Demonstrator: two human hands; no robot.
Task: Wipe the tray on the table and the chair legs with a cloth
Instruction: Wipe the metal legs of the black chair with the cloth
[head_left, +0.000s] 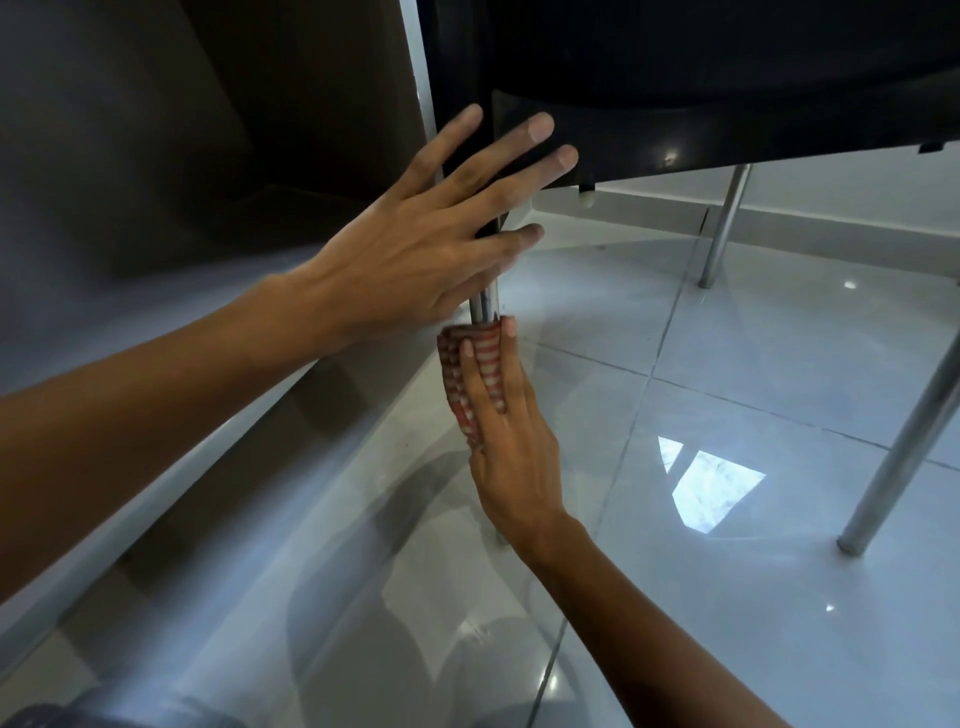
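Observation:
A black chair seat (727, 78) fills the top of the view, seen from low down. Its near metal leg (488, 304) runs down the middle. My right hand (511, 447) wraps a red-and-white striped cloth (470, 374) around that leg, about halfway down. My left hand (431, 228) is spread flat, fingers apart, against the front edge of the seat just above the cloth, holding nothing. The lower part of the leg is hidden behind my right hand. No tray or table is in view.
Two more metal chair legs stand on the glossy white tiled floor (753, 389): one far leg (722, 228) and one near leg (904, 441) at the right. A dark wall (156, 130) with a pale skirting runs along the left.

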